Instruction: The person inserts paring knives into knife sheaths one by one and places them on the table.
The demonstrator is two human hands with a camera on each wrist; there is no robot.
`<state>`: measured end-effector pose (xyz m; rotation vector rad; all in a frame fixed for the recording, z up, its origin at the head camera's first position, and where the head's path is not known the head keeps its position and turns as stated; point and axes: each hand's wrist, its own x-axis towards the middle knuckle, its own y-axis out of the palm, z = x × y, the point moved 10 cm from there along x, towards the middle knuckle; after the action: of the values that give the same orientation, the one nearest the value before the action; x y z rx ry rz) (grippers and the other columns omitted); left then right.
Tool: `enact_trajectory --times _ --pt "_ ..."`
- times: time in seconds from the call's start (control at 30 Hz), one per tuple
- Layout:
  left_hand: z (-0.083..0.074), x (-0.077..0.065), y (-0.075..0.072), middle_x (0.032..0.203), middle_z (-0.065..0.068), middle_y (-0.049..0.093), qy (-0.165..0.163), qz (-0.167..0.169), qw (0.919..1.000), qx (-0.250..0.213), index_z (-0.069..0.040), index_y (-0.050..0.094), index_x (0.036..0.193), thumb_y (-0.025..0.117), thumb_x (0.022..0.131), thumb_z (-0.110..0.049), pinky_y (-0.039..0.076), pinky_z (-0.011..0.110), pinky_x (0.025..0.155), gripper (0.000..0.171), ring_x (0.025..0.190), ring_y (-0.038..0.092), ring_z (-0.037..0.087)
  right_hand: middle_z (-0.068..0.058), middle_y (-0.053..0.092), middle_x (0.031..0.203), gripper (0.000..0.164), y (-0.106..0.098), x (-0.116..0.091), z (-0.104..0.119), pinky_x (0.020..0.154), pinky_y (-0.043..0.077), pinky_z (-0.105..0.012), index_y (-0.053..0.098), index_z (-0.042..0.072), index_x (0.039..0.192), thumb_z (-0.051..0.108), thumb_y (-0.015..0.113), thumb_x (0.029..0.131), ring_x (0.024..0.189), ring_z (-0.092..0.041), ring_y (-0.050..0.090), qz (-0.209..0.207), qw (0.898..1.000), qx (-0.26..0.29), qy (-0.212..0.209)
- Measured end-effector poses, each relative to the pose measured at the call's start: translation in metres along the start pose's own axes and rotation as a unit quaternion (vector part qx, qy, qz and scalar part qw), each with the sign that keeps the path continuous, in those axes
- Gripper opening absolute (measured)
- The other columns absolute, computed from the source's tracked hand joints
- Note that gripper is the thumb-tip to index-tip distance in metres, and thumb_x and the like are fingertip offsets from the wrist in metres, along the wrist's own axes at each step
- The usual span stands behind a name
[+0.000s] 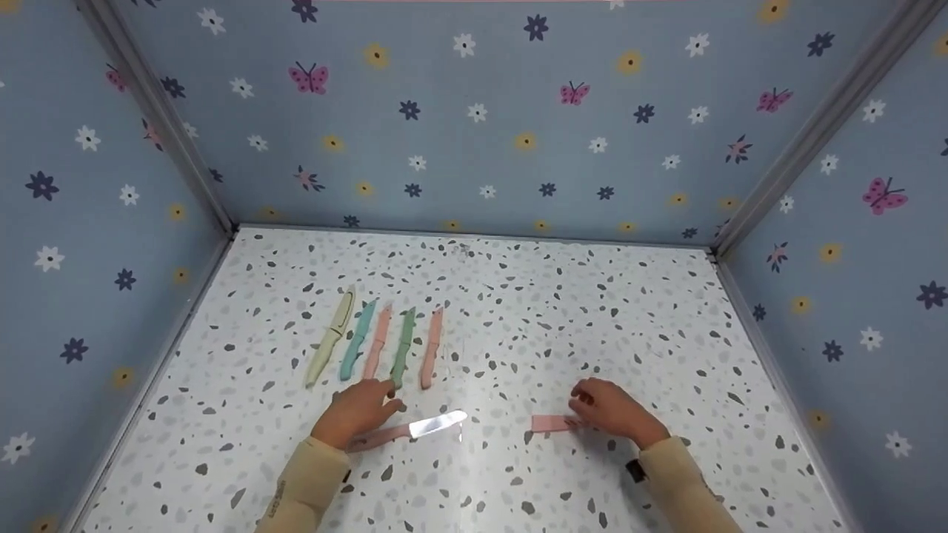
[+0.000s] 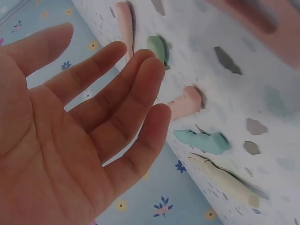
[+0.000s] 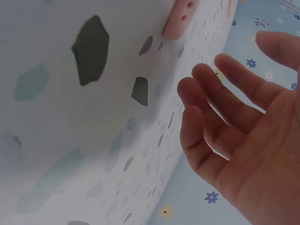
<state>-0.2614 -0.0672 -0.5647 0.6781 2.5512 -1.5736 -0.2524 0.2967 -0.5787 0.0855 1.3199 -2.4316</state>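
Below my left hand lies a knife with a pink handle and a bare, shiny blade pointing right. The hand partly covers its handle in the head view. In the left wrist view the left fingers are spread and slightly bent, holding nothing. My right hand hovers by a pink blade cover, hiding its right end. Its fingers are loosely curled and hold nothing. The cover's end with two small holes shows in the right wrist view.
Left of centre, several covered knives lie side by side: pale yellow, blue, pink, green and another pink one. Blue patterned walls enclose the speckled white table on the left, back and right.
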Motion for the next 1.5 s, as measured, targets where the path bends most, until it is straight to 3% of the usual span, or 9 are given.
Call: enact_trajectory --times 0.17,0.37,0.6,0.83,1.0,1.13,1.33,1.5 --pt "0.003 -0.008 0.007 0.109 0.008 0.065 -0.007 0.01 0.9999 -0.002 -0.007 0.062 0.118 0.056 0.095 -0.034 0.039 0.058 0.088 0.036 0.103 0.059 0.032 0.001 0.06 0.092 0.032 0.01 -0.002 0.004 0.075 0.047 -0.038 0.064 0.007 0.107 0.033 0.065 0.089 0.083 -0.014 0.056 0.014 0.999 -0.02 -0.024" --pt "0.0 -0.015 0.011 0.112 0.013 0.063 -0.001 0.013 0.9999 0.002 -0.002 0.06 0.12 0.053 0.096 -0.032 0.042 0.052 0.089 0.039 0.106 0.058 0.034 0.003 0.055 0.093 0.048 0.024 -0.009 0.015 0.074 0.046 -0.036 0.063 0.009 0.113 0.039 0.076 0.078 0.085 -0.014 0.053 0.041 0.995 -0.057 -0.073" --pt "-0.003 -0.016 0.011 0.098 0.009 0.065 0.021 0.003 0.9997 0.009 -0.005 0.063 0.111 0.056 0.095 -0.028 0.046 0.049 0.079 0.029 0.092 0.062 0.031 0.004 0.05 0.083 0.033 0.028 -0.01 0.025 0.065 0.039 -0.028 0.062 0.017 0.093 0.034 0.082 0.072 0.074 -0.01 0.044 0.05 0.99 -0.088 -0.102" --pt "-0.001 -0.016 0.014 0.081 0.004 0.061 0.018 0.007 0.9997 0.017 -0.008 0.062 0.097 0.057 0.094 -0.024 0.046 0.047 0.07 0.018 0.075 0.06 0.026 0.006 0.048 0.082 0.022 0.032 -0.007 0.024 0.064 0.038 -0.027 0.065 0.018 0.095 0.021 0.077 0.076 0.073 -0.009 0.043 0.048 0.988 -0.102 -0.104" --pt "0.001 -0.017 0.015 0.079 0.004 0.059 0.017 0.011 0.9996 0.017 -0.007 0.061 0.095 0.057 0.094 -0.023 0.046 0.046 0.068 0.016 0.072 0.057 0.024 0.008 0.049 0.081 0.016 0.031 -0.004 0.026 0.064 0.04 -0.028 0.066 0.016 0.095 0.017 0.074 0.081 0.073 -0.009 0.044 0.032 0.987 -0.115 -0.104" --pt "0.005 -0.016 0.015 0.082 0.005 0.06 0.012 0.013 0.9996 0.02 -0.008 0.061 0.096 0.058 0.093 -0.023 0.046 0.046 0.07 0.016 0.073 0.057 0.024 0.009 0.048 0.081 0.016 0.03 -0.001 0.024 0.065 0.041 -0.028 0.065 0.017 0.095 0.018 0.073 0.081 0.073 -0.009 0.045 0.026 0.989 -0.126 -0.079" --pt "0.01 -0.014 0.018 0.084 0.005 0.062 0.001 0.018 0.9998 0.009 -0.008 0.062 0.094 0.058 0.093 -0.023 0.046 0.046 0.071 0.015 0.074 0.058 0.025 0.008 0.05 0.079 0.017 0.031 0.002 0.021 0.066 0.041 -0.031 0.059 0.018 0.091 0.014 0.073 0.081 0.071 -0.012 0.047 0.03 0.994 -0.099 -0.043" --pt "0.01 -0.014 0.02 0.074 0.003 0.057 0.009 0.017 0.9998 -0.002 -0.01 0.061 0.087 0.058 0.092 -0.02 0.042 0.041 0.061 0.011 0.063 0.05 0.021 0.009 0.053 0.076 0.008 0.033 0.002 0.023 0.064 0.043 -0.032 0.061 0.017 0.089 0.015 0.068 0.086 0.069 -0.01 0.05 0.038 0.995 -0.071 -0.057"
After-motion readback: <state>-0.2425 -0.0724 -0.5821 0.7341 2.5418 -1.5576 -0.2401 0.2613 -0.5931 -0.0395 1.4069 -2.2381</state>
